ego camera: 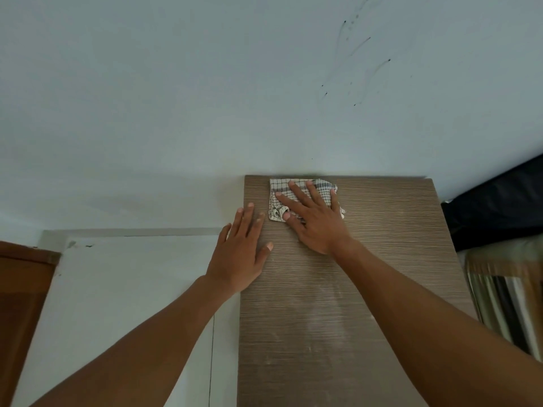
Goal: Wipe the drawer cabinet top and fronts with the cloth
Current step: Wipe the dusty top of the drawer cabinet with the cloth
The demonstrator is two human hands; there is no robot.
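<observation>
I look down on the wood-grain top of the drawer cabinet, which stands against a pale wall. A folded checked cloth lies near the top's far left corner. My right hand presses flat on the cloth with its fingers spread and straight. My left hand rests flat on the left edge of the cabinet top, fingers straight, holding nothing. Faint dusty smears show on the near part of the top. The drawer fronts are out of sight.
The pale wall rises right behind the cabinet. A brown door or frame is at the far left. To the right lie a dark cushion and striped fabric.
</observation>
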